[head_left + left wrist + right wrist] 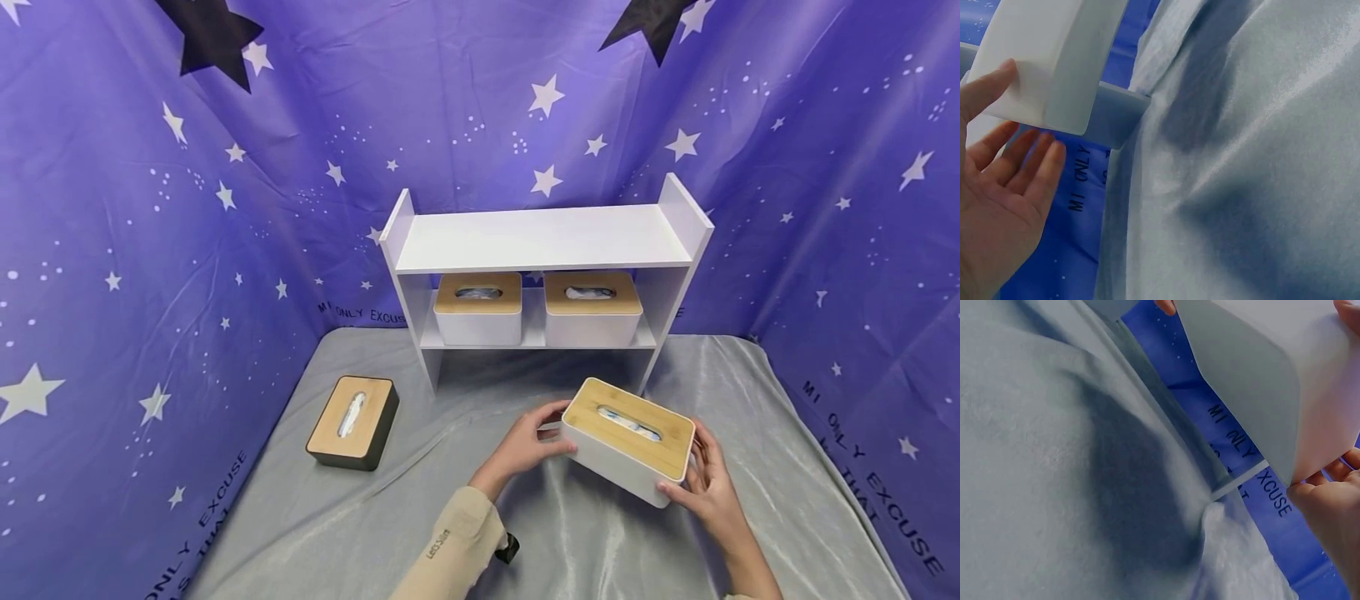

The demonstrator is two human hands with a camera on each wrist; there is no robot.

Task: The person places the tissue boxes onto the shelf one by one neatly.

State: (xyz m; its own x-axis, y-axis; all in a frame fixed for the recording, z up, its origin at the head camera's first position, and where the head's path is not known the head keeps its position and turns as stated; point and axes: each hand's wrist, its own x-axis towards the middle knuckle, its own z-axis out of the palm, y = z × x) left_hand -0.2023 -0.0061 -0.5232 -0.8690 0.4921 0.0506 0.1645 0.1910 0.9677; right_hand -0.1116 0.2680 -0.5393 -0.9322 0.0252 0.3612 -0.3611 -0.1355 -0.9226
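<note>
Hanging above the silvery grey cloth (pixel 322 533), right of centre in the lower half of the frame, the white rectangular tissue box with a pale wooden lid (pixel 628 452) is slanting down toward the lower right, its slotted top facing up. Both wrist views are showing it clear of the cloth. The left hand (pixel 531 442) is gripping the upper-left end, thumb on the near wall and fingers reaching round behind; the right hand (pixel 705 483) is clasping the lower-right end, thumb and fingers parted to span it. How firmly either one is pressing, I can't tell.

Just beyond, in the centre of the frame, a white two-tier shelf (pixel 543 237) is standing, its lower board bearing a white wood-lidded box on the left (pixel 478 327) and a matching white box on the right (pixel 592 329). Toward the lower left, a dark green box with a wooden lid (pixel 369 423) is lying apart on the cloth. A purple-blue starry curtain (pixel 465 100) is hanging behind everything.

To my eye, a two-handed carry is the step in hand, and moving on is calling for an even, level hold at both ends.
</note>
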